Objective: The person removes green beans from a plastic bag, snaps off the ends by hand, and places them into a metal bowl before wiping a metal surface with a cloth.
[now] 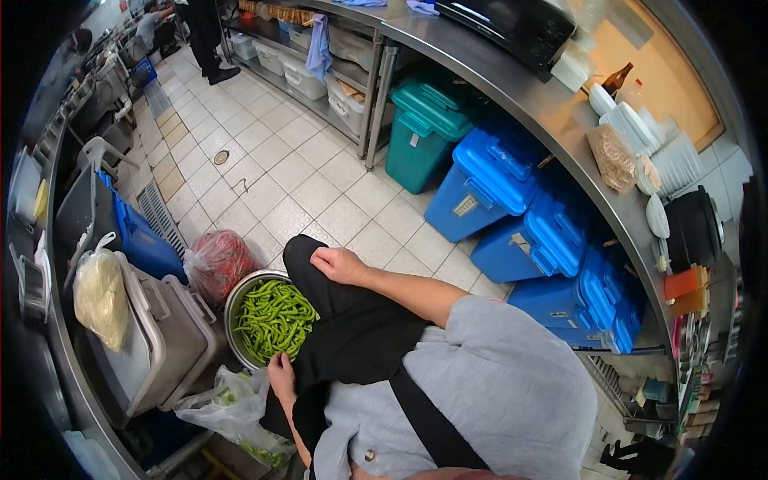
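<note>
Grey shirt (496,376), chilli bowl (230,312), tiled floor (280,168)

We see our right hand (340,264) lying flat on our black-clad knee (344,328) while our left hand (281,376) touches the near rim of a steel bowl (230,314) heaped with green pods (274,318), with a bag of red produce (218,262) just beyond it to the left.

There are one steel bowl (230,310) of green chillies (276,320), one bag of red chillies (218,262), one clear bag of green pieces (228,408), one bag of pale food (100,298), one teal lidded bin (424,128), at least three blue lidded bins (488,180) and one brown bottle (616,78).
</note>
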The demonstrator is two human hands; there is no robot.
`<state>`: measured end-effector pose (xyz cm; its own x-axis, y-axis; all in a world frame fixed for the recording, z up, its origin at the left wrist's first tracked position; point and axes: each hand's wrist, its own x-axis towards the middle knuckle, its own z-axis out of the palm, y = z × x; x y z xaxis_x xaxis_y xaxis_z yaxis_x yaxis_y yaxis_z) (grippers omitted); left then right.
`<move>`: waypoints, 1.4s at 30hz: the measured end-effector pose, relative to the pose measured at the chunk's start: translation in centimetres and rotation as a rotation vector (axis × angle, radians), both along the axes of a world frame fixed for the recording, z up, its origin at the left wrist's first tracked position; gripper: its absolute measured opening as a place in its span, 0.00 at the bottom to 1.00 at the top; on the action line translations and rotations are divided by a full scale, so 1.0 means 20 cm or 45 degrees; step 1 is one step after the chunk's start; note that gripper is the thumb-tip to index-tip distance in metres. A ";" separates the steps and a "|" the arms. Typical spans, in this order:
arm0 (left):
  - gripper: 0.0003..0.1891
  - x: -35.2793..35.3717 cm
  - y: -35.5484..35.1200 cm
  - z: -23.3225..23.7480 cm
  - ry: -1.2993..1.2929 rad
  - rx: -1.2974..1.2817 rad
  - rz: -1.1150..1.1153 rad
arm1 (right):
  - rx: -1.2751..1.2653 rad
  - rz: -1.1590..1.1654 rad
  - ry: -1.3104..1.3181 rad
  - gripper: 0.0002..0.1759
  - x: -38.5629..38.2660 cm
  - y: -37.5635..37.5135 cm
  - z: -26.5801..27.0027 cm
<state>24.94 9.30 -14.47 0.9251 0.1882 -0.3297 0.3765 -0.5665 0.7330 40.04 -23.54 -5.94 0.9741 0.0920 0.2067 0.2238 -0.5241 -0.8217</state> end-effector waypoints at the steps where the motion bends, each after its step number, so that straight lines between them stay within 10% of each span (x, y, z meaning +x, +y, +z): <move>1: 0.19 0.00 0.01 -0.03 0.000 0.000 -0.001 | 0.000 -0.001 0.000 0.13 0.00 0.00 0.00; 42: 0.22 -0.02 0.02 0.03 0.212 0.186 0.080 | 0.011 -0.004 0.088 0.11 0.01 0.04 -0.01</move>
